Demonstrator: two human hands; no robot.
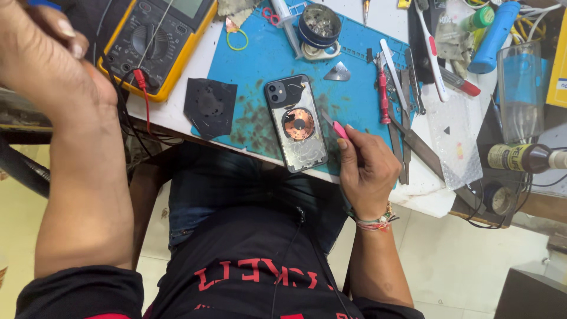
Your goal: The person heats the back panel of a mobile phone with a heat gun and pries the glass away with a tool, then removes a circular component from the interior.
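A phone [296,123] lies face down on a blue work mat [266,59], its back glass off, showing a copper coil [297,122]. My right hand [369,165] rests at the phone's right edge and grips a small pink-handled tool [335,126] whose tip points at the phone's side. My left hand [44,56] is raised at the top left, close to the camera, fingers curled; I cannot tell whether it holds anything. A black back panel piece [209,106] lies left of the phone.
A yellow multimeter [155,41] with a red probe lead sits top left. Tweezers, a red screwdriver [384,97], files, a toothbrush [430,50] and a round tin [319,25] lie on the right and top. A bottle [525,158] and clear cup [520,88] stand far right.
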